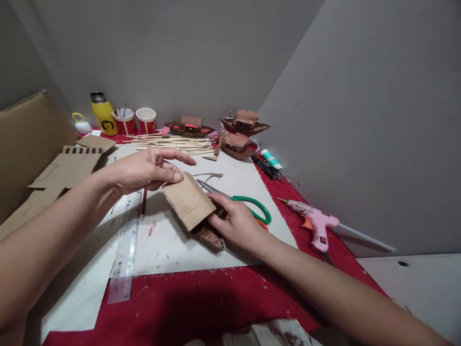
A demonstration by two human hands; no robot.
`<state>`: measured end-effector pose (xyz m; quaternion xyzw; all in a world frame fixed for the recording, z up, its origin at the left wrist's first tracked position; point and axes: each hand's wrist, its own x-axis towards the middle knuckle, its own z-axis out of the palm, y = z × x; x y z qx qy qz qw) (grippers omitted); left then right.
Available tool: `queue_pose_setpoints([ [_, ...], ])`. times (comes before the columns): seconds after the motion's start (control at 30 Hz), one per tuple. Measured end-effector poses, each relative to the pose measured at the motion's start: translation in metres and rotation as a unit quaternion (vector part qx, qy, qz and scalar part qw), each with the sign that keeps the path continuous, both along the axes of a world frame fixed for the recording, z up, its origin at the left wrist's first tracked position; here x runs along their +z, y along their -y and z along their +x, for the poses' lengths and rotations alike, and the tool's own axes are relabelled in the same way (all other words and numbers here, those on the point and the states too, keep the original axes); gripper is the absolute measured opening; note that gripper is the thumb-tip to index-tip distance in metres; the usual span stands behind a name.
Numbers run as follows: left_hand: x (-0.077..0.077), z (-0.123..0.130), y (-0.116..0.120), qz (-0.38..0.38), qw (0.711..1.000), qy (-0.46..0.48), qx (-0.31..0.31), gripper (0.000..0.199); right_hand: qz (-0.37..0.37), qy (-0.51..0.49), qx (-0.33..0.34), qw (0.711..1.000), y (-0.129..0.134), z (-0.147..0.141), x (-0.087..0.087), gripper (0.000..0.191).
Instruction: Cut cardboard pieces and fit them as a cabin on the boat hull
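A bent tan cardboard piece [189,199] sits over a small brown model boat [211,237], hiding most of it; only the boat's streaked brown end shows at the lower right. My left hand [154,170] grips the cardboard's upper left edge with the thumb on top and the index finger stretched out above. From the right, my right hand [236,223] has its thumb and fingers closed at the cardboard's edge and the boat's side, partly hidden. Just behind that hand lie green-handled scissors [254,202], their blades pointing left.
A clear ruler [126,250] and a pencil [143,206] lie left of the boat. Wooden sticks [173,142], finished model boats [237,144], paper cups [146,122] and a yellow bottle [104,115] stand behind. At right rests a pink glue gun [317,223]; cardboard sheets [61,168] lie left.
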<state>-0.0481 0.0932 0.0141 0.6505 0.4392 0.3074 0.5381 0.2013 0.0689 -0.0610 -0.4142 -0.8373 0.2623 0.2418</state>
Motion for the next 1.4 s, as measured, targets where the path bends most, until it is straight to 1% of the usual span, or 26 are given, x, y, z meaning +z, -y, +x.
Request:
queue_pose_setpoints([
  [0.1,-0.002,0.001,0.001,-0.057,0.998,0.032,-0.02,0.038,0.008,-0.003,0.003,1.0,-0.001,0.001,-0.002,0.039],
  [0.13,-0.004,0.001,0.001,-0.065,0.997,0.041,-0.021,0.038,0.012,0.003,0.0,1.0,-0.001,0.001,-0.001,0.039],
  [0.23,-0.011,0.004,0.002,-0.078,0.995,0.067,-0.009,0.037,0.024,0.024,-0.012,0.999,-0.002,0.002,-0.001,0.04],
  [0.37,-0.02,0.009,0.002,-0.076,0.993,0.087,0.014,0.031,0.025,0.039,-0.024,0.999,-0.002,0.002,0.0,0.041],
  [0.57,-0.03,0.013,0.005,-0.032,0.997,0.063,0.02,0.022,0.063,0.051,-0.022,0.997,-0.001,0.003,-0.002,0.043],
  [0.73,-0.038,0.014,0.009,0.002,0.998,0.052,0.027,0.019,0.09,0.059,-0.019,0.994,0.0,0.004,-0.003,0.044],
  [0.93,-0.045,0.016,0.008,0.05,0.997,0.039,0.035,0.015,0.103,0.06,-0.019,0.993,0.0,0.004,-0.003,0.044],
  [1.13,-0.051,0.021,0.011,0.068,0.994,0.069,0.046,0.015,0.092,0.06,-0.016,0.994,0.0,0.005,-0.003,0.045],
  [1.27,-0.052,0.02,0.012,0.069,0.995,0.053,0.044,0.014,0.089,0.061,-0.018,0.994,0.001,0.005,-0.003,0.044],
  [1.4,-0.047,0.015,0.011,0.07,0.997,0.011,0.021,0.014,0.092,0.079,-0.016,0.993,0.0,0.005,-0.003,0.046],
])
